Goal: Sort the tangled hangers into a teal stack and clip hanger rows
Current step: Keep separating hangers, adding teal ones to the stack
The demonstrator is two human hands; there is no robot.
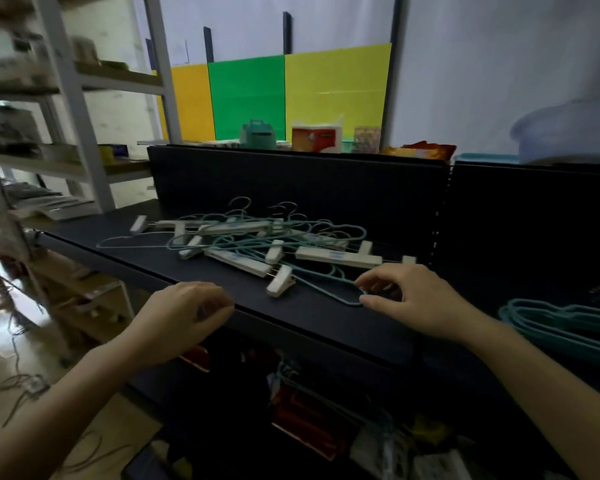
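Shelf [309,320], pile [243,237], stack [561,323]: one hanger [352,303] being freed.
Best drawn out low and slowly toward the stack at the right, so clips don't snag. The right hand [420,299] is palm-down, thumb and forefinger pinching the hanger's near end. The left hand [184,313] hovers at the shelf edge, loosely curled, holding nothing.

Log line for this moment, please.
right hand: at teal hanger end, grip unclear | left hand: idle, empty | pile: tangled | teal stack: started, right

The right hand [416,301] is pinching the end of a teal hanger [350,302] on the black shelf [309,327]. The left hand [184,317] is hovering nearby, loosely curled.
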